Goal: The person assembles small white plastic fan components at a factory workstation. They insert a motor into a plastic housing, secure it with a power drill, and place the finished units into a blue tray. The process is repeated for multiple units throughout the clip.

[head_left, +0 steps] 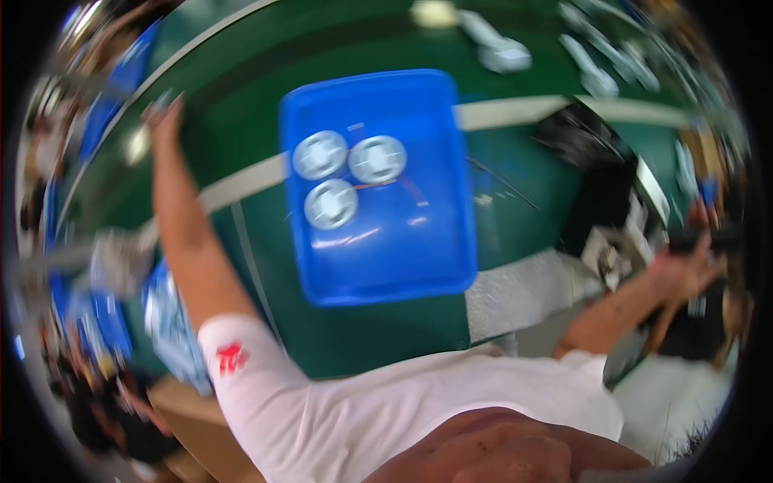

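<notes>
My left arm stretches far out over the dark green belt, and my left hand (163, 117) is at its far left part. Its fingers look closed round a small pale thing, too blurred to name. Off to the right, my right hand (683, 270) is beside a dark object (702, 241) at the picture's rim. Blur hides whether its fingers grip that object. Between my arms lies a blue plastic tray (386, 278). Three round white parts sit in its left and upper half: one at upper left (320, 154), one beside it (378, 159), one below (331, 204).
Several white long-handled parts (495, 48) lie on the belt's far right. Black packaging (584, 133) and a bubble-wrap sheet (523, 294) are right of the tray. A thin dark rod (503, 183) lies nearer it. Light blue plastic bags (173, 322) and a cardboard box (193, 423) stand left.
</notes>
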Available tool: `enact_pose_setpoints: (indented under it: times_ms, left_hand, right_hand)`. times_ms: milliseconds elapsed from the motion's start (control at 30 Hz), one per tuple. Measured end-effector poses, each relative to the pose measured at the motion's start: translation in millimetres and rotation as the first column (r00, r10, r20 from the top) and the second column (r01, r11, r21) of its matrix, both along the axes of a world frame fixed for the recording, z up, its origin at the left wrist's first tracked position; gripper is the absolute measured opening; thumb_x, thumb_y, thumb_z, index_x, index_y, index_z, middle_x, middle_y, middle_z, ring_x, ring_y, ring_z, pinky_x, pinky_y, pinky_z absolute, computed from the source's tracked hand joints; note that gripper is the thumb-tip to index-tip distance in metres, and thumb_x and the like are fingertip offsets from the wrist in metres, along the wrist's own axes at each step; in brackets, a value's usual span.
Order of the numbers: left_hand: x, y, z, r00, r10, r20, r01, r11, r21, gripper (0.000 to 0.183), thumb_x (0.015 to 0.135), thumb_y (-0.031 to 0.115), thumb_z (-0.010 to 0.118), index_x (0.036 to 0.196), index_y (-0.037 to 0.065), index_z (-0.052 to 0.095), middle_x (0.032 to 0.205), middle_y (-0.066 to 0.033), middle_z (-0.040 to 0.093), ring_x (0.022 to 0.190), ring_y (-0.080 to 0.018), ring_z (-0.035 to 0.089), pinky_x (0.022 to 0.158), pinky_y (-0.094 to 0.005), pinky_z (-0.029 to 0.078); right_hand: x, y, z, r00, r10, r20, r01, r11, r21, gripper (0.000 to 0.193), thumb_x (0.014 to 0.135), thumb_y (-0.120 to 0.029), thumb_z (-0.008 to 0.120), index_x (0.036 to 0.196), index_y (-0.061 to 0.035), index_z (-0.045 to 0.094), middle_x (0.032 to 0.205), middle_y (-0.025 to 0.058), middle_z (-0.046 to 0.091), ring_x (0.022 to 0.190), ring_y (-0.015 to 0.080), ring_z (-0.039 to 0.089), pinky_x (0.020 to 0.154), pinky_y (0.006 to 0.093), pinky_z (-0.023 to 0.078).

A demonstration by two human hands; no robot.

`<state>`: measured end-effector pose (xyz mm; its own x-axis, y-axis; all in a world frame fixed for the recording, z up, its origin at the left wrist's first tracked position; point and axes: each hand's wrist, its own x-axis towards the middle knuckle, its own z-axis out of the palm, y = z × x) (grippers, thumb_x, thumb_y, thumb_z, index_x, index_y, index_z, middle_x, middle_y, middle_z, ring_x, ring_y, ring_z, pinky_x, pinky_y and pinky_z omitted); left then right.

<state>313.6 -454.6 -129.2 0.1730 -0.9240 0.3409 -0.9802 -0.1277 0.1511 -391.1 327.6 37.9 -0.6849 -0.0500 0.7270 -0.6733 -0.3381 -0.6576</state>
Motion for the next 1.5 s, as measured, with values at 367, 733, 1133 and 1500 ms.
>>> enact_pose_setpoints:
  times_ms: [367, 733, 1133, 1500]
  left_hand:
    - [-116.8, 108.3, 54.7, 0.899, -0.254, -0.356, 0.167, 0.952, -0.257, 0.084, 0.08, 0.057, 0.084, 0.137, 0.001, 0.059, 0.135, -0.019, 0.067, 0.118, -0.0341, 0.067, 0.102, -0.0422, 0.051]
    - [-185.3, 412.3, 227.0, 0.375, -0.65, -0.661, 0.667, 0.685, -0.294, 0.055, 0.099, 0.024, 0.073, 0.147, 0.006, 0.053, 0.131, -0.0122, 0.067, 0.114, -0.0195, 0.066, 0.097, -0.0329, 0.052]
    - [-243.1, 665.9, 102.0, 0.24, -0.434, -0.868, 0.83, 0.555, -0.048, 0.084, 0.08, 0.027, 0.089, 0.147, 0.005, 0.045, 0.127, -0.0175, 0.068, 0.112, -0.026, 0.069, 0.097, -0.0373, 0.055]
    - [-53.8, 533.3, 79.7, 0.939, -0.286, -0.191, 0.238, 0.941, -0.24, 0.075, 0.083, 0.053, 0.081, 0.14, 0.009, 0.059, 0.137, -0.0199, 0.061, 0.127, -0.0362, 0.057, 0.104, -0.0485, 0.048]
  right_hand:
    - [43.8, -2.6, 18.0, 0.997, -0.054, 0.061, 0.064, 0.982, -0.179, 0.056, 0.098, 0.001, 0.064, 0.149, -0.0006, 0.041, 0.136, 0.0217, 0.061, 0.119, 0.0342, 0.067, 0.1, 0.0402, 0.056]
    - [100.4, 12.2, 19.9, 0.913, 0.042, -0.406, -0.142, 0.965, -0.22, 0.037, 0.093, 0.007, 0.06, 0.129, 0.0087, 0.055, 0.116, 0.0245, 0.067, 0.102, 0.0328, 0.07, 0.093, 0.0437, 0.059]
    - [256.8, -75.5, -49.6, 0.291, 0.956, -0.034, -0.503, 0.183, 0.845, 0.093, 0.063, -0.013, 0.092, 0.148, -0.0169, 0.055, 0.15, 0.0111, 0.049, 0.123, 0.0324, 0.063, 0.095, 0.0431, 0.057]
    - [260.6, -112.6, -82.6, 0.24, 0.939, 0.245, -0.749, 0.018, 0.662, 0.075, 0.067, -0.008, 0.084, 0.139, -0.0041, 0.061, 0.132, 0.0111, 0.061, 0.123, 0.0239, 0.061, 0.106, 0.0348, 0.049]
